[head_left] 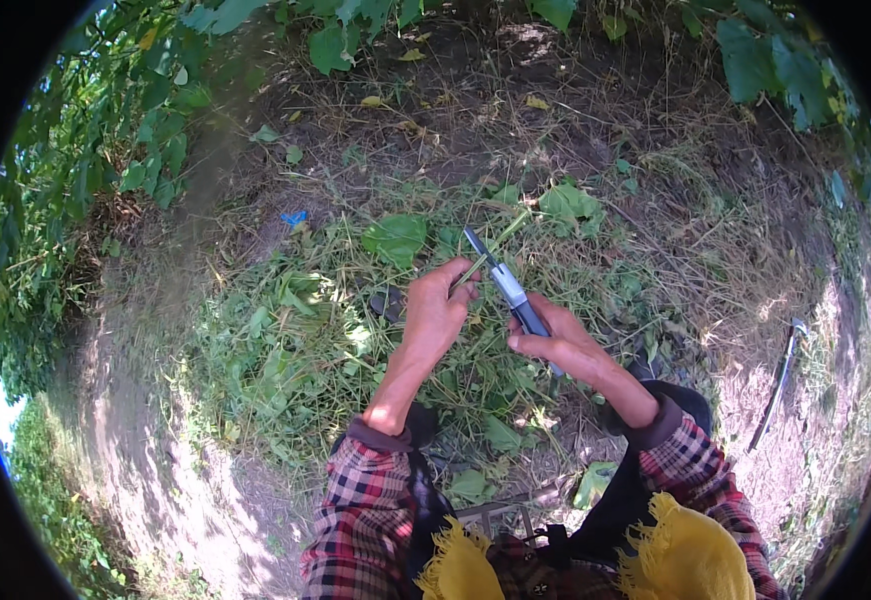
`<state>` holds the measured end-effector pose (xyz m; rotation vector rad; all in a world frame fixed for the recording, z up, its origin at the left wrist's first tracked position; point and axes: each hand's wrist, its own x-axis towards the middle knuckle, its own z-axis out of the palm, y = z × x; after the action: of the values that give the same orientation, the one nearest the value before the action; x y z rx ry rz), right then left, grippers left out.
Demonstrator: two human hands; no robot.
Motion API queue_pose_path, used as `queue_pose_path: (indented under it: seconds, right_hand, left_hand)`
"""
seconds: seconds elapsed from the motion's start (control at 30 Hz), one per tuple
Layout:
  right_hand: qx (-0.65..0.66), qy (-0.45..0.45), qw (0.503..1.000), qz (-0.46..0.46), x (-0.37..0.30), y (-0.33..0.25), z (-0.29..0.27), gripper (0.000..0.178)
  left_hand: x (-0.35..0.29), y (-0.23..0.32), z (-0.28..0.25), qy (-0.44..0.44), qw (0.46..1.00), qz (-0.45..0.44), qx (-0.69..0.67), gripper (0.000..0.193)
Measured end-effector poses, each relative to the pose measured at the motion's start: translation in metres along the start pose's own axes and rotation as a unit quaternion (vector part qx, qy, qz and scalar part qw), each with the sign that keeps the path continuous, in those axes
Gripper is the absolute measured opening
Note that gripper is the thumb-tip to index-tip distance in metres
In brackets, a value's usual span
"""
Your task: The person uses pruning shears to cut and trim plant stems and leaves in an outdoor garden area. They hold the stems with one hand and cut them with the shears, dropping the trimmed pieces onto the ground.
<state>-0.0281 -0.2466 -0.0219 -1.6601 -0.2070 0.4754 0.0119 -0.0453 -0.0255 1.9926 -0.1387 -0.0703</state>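
Head: two hands (435, 310), one knife (507, 290), one stem (495, 245).

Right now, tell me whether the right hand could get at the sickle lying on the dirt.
Probably not at once: the right hand grips a knife, and the sickle lies well off to the right, though nothing blocks the way.

Harsh sun, dappled shade — sharp centre, rim bent black.
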Motion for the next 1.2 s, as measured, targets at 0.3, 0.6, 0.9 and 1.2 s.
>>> queue_pose_path:
  seconds: [0.3,0.6,0.9,1.2]
  right_hand:
    - [-0.052,0.018,0.998,0.016,0.003,0.005,0.001,0.037]
    - [-0.055,0.024,0.998,-0.012,0.009,0.019,0.000,0.032]
    - [-0.041,0.033,0.998,0.021,0.009,0.020,0.006,0.027]
    - [0.043,0.049,0.997,0.027,0.013,0.019,0.005,0.027]
  left_hand:
    - [-0.004,0.014,-0.006,0.009,0.998,0.000,0.064,0.014]
    - [-0.005,0.010,-0.005,0.014,0.997,0.028,0.073,0.014]
    - [-0.009,0.005,-0.006,0.024,0.964,0.154,0.215,0.019]
    - [-0.005,0.001,-0.008,0.029,0.992,0.064,0.103,0.020]
